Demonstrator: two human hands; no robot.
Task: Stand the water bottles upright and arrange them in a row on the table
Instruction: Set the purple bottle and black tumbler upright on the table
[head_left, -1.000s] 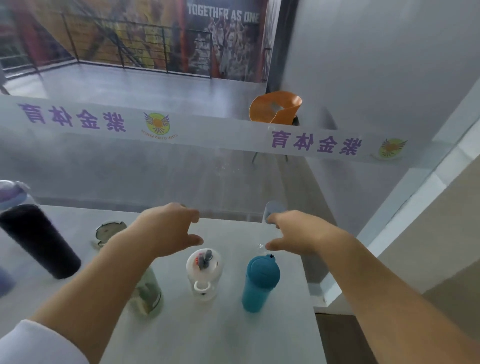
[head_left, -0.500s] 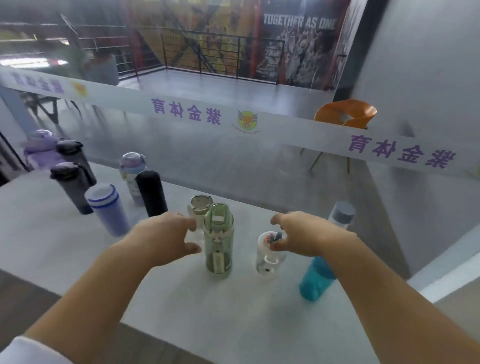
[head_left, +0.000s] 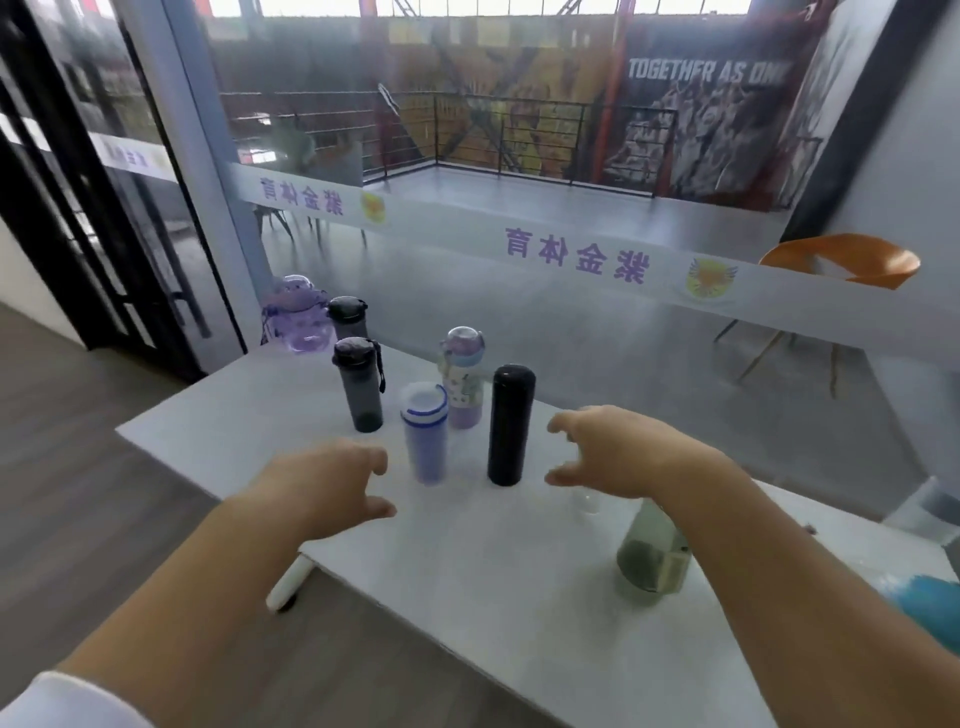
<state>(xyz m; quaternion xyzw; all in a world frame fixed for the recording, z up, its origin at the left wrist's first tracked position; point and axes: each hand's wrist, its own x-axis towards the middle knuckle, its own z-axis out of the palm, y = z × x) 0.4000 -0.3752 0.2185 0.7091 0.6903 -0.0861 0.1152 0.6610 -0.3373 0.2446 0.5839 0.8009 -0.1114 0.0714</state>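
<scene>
a white table (head_left: 519, 561) stands on a wood-plank floor (head_left: 93, 467) against a glass wall (head_left: 571, 332) crossed by a frosted strip (head_left: 779, 291) with purple characters. beyond it lie a grey floor, a black railing (head_left: 519, 135), a mural and an orange chair (head_left: 841, 260).

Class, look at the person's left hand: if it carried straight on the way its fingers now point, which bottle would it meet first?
Most likely the blue-banded bottle: the left hand is open, its fingers aimed right and slightly away, and that bottle stands nearest in that line. Depth is hard to judge, so the hand might pass just in front of it.
</scene>
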